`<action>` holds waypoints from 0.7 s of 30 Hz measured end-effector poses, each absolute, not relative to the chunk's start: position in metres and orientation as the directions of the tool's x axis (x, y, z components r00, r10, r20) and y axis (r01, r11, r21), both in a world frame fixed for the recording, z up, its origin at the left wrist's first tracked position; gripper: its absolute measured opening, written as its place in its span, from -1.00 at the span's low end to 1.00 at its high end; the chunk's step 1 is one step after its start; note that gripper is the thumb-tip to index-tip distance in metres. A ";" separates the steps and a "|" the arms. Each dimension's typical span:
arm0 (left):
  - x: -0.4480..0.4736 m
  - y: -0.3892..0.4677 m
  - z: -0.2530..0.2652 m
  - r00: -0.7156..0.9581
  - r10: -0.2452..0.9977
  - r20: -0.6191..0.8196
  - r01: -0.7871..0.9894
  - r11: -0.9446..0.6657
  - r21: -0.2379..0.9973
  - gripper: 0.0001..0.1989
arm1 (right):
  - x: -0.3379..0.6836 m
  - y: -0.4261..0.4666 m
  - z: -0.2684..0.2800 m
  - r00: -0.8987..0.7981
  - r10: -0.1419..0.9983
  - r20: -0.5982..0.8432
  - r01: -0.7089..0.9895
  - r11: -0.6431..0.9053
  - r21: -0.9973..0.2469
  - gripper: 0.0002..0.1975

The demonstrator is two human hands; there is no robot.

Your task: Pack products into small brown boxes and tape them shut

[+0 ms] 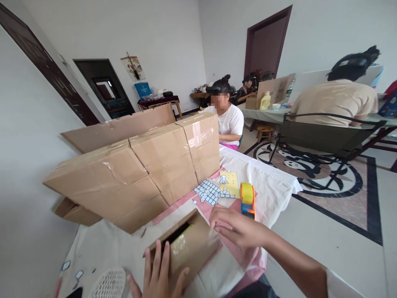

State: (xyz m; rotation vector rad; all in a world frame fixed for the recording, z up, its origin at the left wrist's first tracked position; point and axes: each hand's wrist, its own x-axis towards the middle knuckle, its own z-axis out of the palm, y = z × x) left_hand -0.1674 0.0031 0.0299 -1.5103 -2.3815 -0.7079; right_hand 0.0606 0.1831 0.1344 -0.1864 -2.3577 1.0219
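My left hand (pixel 159 275) is spread wide on the small box (pixel 195 250) on the surface (pixel 269 178). My right hand (pixel 238 228) is curled by its end; I can't tell what it holds. Past that sit the tape (pixel 247 194) and big boxes (pixel 163 155).

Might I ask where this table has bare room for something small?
Bare cloth lies between the tape dispenser and the table's right edge. Another patch lies between the tall cartons and white perforated item. Crowded: around the white-and-blue pieces, yellow sheet and small box under the left hand.
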 end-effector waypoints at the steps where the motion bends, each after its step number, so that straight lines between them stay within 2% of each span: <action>1: -0.171 0.003 0.027 -0.410 0.814 0.410 0.912 0.354 0.209 -0.37 | 0.058 0.186 0.137 -0.836 0.328 0.440 -0.096 0.702 -0.706 -0.89; 3: -0.173 0.001 0.022 -0.382 0.849 0.365 0.924 0.354 0.142 -0.34 | 0.052 0.192 0.141 -0.836 0.324 0.443 -0.111 0.691 -0.715 -0.91; 6: -0.167 -0.004 0.023 -0.340 0.880 0.331 0.940 0.334 0.075 -0.42 | 0.045 0.199 0.148 -0.832 0.324 0.449 -0.144 0.657 -0.740 -0.89; 9: -0.158 -0.003 0.030 -0.342 0.889 0.303 0.937 0.347 0.041 -0.46 | 0.036 0.206 0.154 -0.860 0.286 0.423 -0.186 0.595 -0.782 -0.60; 11: -0.153 -0.002 0.034 -0.359 0.887 0.292 0.930 0.365 0.036 -0.46 | 0.027 0.209 0.158 -0.892 0.240 0.384 -0.209 0.535 -0.819 -0.48; 15: -0.148 0.000 0.034 -0.386 0.877 0.286 0.921 0.385 0.062 -0.46 | -0.002 0.214 0.157 -0.952 0.120 0.282 -0.215 0.393 -0.894 -0.48; 18: -0.146 -0.001 0.032 -0.395 0.871 0.290 0.918 0.388 0.084 -0.46 | -0.033 0.218 0.137 -0.985 -0.055 0.162 -0.171 0.269 -0.948 -0.47; 19: -0.145 -0.002 0.032 -0.401 0.869 0.290 0.916 0.391 0.092 -0.45 | -0.044 0.219 0.127 -0.988 -0.085 0.130 -0.148 0.260 -0.954 -0.47; 21: -0.144 -0.003 0.031 -0.416 0.864 0.285 0.909 0.402 0.108 -0.40 | -0.062 0.221 0.106 -0.994 -0.064 0.093 -0.109 0.342 -0.933 -0.48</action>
